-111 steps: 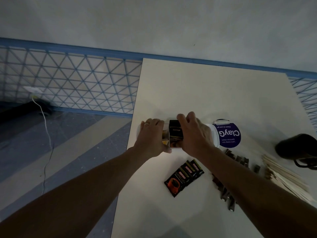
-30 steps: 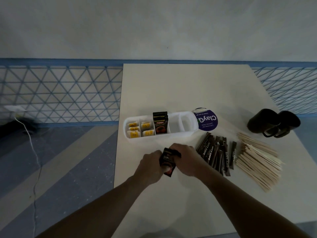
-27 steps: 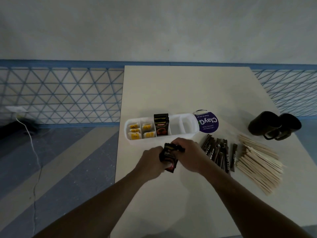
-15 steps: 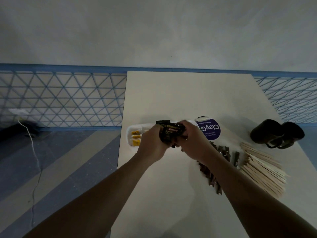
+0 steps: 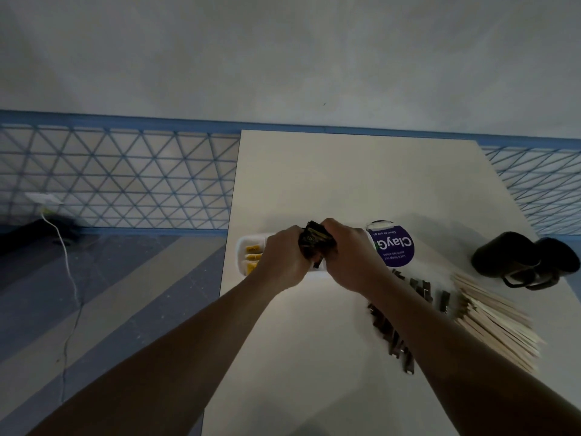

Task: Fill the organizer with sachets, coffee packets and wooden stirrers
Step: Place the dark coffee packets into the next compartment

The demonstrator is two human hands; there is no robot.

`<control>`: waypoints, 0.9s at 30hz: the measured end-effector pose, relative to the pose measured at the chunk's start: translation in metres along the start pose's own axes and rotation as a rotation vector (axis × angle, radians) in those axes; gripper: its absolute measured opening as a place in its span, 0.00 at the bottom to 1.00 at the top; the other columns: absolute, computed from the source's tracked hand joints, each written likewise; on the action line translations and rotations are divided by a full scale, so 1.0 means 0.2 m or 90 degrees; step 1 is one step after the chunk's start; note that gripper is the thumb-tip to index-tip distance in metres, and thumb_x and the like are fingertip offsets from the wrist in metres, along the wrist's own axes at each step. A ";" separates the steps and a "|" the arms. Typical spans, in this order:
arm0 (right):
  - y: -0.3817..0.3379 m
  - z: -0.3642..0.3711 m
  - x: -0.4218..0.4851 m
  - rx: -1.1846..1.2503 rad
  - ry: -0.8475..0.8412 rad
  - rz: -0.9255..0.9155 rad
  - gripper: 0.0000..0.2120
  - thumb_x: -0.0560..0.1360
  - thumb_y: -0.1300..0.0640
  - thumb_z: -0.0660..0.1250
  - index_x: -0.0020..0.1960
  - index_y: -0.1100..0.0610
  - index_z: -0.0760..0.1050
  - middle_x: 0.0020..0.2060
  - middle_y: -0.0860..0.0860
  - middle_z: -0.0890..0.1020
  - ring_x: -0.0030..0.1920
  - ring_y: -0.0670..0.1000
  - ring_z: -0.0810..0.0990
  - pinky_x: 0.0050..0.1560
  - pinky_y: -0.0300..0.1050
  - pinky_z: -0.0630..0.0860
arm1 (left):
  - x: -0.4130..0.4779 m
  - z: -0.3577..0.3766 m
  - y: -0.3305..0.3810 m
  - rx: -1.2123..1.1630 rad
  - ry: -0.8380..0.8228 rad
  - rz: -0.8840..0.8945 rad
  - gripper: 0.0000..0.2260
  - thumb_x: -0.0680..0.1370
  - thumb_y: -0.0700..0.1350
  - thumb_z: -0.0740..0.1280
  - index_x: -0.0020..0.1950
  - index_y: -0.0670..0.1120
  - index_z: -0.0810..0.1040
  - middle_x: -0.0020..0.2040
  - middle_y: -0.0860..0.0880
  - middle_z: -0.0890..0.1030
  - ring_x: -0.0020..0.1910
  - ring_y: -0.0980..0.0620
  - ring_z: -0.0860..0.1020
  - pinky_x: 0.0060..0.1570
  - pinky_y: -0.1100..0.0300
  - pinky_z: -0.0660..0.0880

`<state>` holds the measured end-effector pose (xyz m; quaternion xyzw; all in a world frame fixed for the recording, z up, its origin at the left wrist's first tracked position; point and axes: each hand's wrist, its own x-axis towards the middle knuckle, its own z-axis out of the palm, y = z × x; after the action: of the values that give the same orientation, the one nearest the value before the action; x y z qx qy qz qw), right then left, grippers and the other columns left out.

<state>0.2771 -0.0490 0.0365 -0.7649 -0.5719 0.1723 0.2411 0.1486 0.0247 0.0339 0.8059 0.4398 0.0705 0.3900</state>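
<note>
Both hands hold a small stack of black coffee packets (image 5: 315, 242) over the middle of the white organizer (image 5: 242, 253). My left hand (image 5: 283, 258) grips the stack from the left, my right hand (image 5: 349, 256) from the right. Yellow sachets (image 5: 253, 256) fill the organizer's left compartments; the hands hide the other compartments. Dark stick sachets (image 5: 421, 289) lie loose on the table to the right, partly under my right forearm. A pile of wooden stirrers (image 5: 496, 322) lies beyond them at the right.
A round purple-labelled tub (image 5: 393, 247) touches the organizer's right end. Two black mugs (image 5: 518, 259) stand at the table's right edge. The white table (image 5: 361, 177) ends on the left just past the organizer, with floor, a white cable (image 5: 70, 278) and a blue lattice wall beyond.
Both hands lifted the coffee packets from the table's near area and carried them away from me, over the organizer. The view tilted, so the table sits lower in frame.
</note>
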 end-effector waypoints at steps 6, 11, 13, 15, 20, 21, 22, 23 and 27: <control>0.05 0.02 0.06 -0.071 -0.068 0.022 0.09 0.74 0.64 0.67 0.54 0.58 0.78 0.41 0.54 0.84 0.38 0.53 0.78 0.32 0.41 0.71 | 0.03 0.01 -0.13 0.078 0.061 -0.028 0.33 0.69 0.49 0.77 0.70 0.46 0.68 0.64 0.43 0.72 0.62 0.43 0.70 0.59 0.48 0.73; 0.06 0.07 0.12 -0.086 -0.111 0.019 0.14 0.72 0.66 0.68 0.57 0.58 0.78 0.46 0.55 0.84 0.44 0.56 0.80 0.39 0.43 0.73 | 0.06 0.01 -0.20 0.217 -0.032 -0.030 0.50 0.65 0.59 0.78 0.78 0.45 0.55 0.77 0.42 0.59 0.75 0.38 0.56 0.73 0.45 0.58; 0.06 0.09 0.14 -0.092 -0.125 0.015 0.15 0.72 0.66 0.68 0.57 0.57 0.78 0.46 0.54 0.83 0.43 0.56 0.79 0.39 0.43 0.73 | 0.07 0.03 -0.22 0.252 -0.061 -0.045 0.51 0.65 0.60 0.77 0.79 0.46 0.53 0.79 0.42 0.55 0.77 0.37 0.50 0.75 0.43 0.51; 0.07 0.12 0.17 -0.097 -0.138 0.010 0.15 0.71 0.66 0.68 0.56 0.56 0.79 0.45 0.54 0.83 0.40 0.54 0.78 0.38 0.43 0.73 | 0.08 0.05 -0.24 0.275 -0.057 -0.043 0.50 0.66 0.60 0.77 0.79 0.45 0.53 0.79 0.43 0.55 0.78 0.37 0.49 0.75 0.42 0.49; 0.07 0.15 0.22 -0.144 -0.170 0.026 0.13 0.69 0.64 0.68 0.53 0.54 0.79 0.44 0.55 0.81 0.41 0.57 0.78 0.38 0.45 0.75 | 0.11 0.05 -0.29 0.300 -0.027 -0.003 0.47 0.66 0.59 0.77 0.77 0.43 0.59 0.75 0.44 0.62 0.75 0.40 0.57 0.74 0.42 0.55; 0.07 0.16 0.23 -0.154 -0.177 0.029 0.13 0.70 0.63 0.68 0.53 0.54 0.79 0.44 0.55 0.81 0.42 0.57 0.79 0.39 0.45 0.76 | 0.11 0.04 -0.29 0.297 -0.028 0.002 0.46 0.66 0.59 0.77 0.76 0.43 0.60 0.75 0.45 0.63 0.75 0.41 0.58 0.74 0.43 0.56; 0.08 0.17 0.23 -0.162 -0.180 0.032 0.13 0.70 0.64 0.69 0.53 0.54 0.79 0.43 0.55 0.80 0.42 0.58 0.80 0.39 0.45 0.76 | 0.12 0.04 -0.29 0.294 -0.028 0.007 0.46 0.66 0.59 0.77 0.76 0.44 0.61 0.74 0.45 0.64 0.75 0.41 0.58 0.74 0.43 0.56; 0.08 0.19 0.22 -0.168 -0.179 0.036 0.12 0.70 0.64 0.68 0.51 0.54 0.79 0.42 0.55 0.80 0.42 0.59 0.80 0.38 0.44 0.75 | 0.12 0.04 -0.30 0.292 -0.027 0.012 0.45 0.66 0.59 0.77 0.76 0.44 0.61 0.74 0.45 0.65 0.74 0.41 0.59 0.73 0.43 0.57; 0.07 0.24 0.18 -0.214 -0.172 0.050 0.12 0.72 0.62 0.68 0.54 0.54 0.79 0.44 0.56 0.81 0.45 0.59 0.81 0.41 0.46 0.76 | 0.12 0.03 -0.31 0.285 -0.021 0.021 0.44 0.64 0.60 0.78 0.73 0.44 0.65 0.72 0.47 0.67 0.72 0.42 0.62 0.72 0.44 0.59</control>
<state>0.2720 -0.0093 -0.0107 -0.7860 -0.5895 0.1848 0.0241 0.1259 0.0591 -0.0190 0.8806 0.4246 -0.0359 0.2075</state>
